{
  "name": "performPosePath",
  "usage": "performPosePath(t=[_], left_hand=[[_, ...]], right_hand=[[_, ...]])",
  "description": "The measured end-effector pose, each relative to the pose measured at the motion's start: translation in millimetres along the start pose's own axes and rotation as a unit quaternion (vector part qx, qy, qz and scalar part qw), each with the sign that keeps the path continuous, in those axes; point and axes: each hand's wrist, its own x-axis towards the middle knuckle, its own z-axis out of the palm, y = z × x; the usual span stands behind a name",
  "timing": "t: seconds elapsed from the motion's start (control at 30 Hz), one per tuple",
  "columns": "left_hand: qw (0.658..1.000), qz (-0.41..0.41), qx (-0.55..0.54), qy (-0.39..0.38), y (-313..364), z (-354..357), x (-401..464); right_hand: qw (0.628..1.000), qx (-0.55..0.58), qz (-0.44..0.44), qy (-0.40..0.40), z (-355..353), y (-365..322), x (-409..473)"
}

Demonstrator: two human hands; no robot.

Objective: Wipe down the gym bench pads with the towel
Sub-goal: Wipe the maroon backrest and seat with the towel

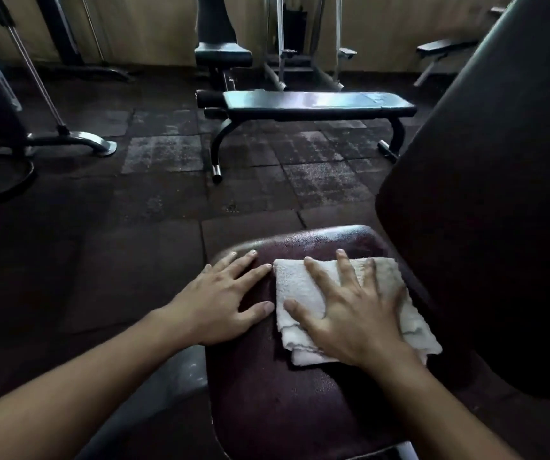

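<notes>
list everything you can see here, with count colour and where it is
seat pad: 1, dark maroon, near centre, under both hands
back pad: 1, dark, upright at right
towel: 1, white, folded, on the seat pad
flat bench: 1, black, middle of the floor beyond
seat: 1, black, behind the flat bench
machine frame: 1, silver and black, far left
floor mats: many, dark, scuffed grey
left hand: 1, flat on the seat pad, left of the towel
right hand: 1, fingers spread, pressing the towel

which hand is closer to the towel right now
Right. The right hand presses flat on the folded towel; the left hand rests on the seat pad just beside the towel's left edge.
</notes>
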Motion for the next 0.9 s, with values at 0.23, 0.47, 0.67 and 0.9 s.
performPosePath(t=[0.23, 0.47, 0.67, 0.9], left_hand=[[0.998, -0.029, 0.037, -0.038, 11, -13, -6], [0.995, -0.069, 0.025, -0.073, 18, -17, -8], [0.997, -0.060, -0.014, -0.048, 13, -6, -11], [0.998, -0.061, -0.018, -0.021, 12, 1, -12]], right_hand=[[1.000, -0.003, 0.018, -0.004, -9, -11, -25], [0.998, -0.009, 0.035, -0.045, -15, -15, -8], [0.998, 0.011, 0.055, -0.021, -11, -17, 0], [0.992, 0.009, 0.121, -0.013, -9, -14, -28]])
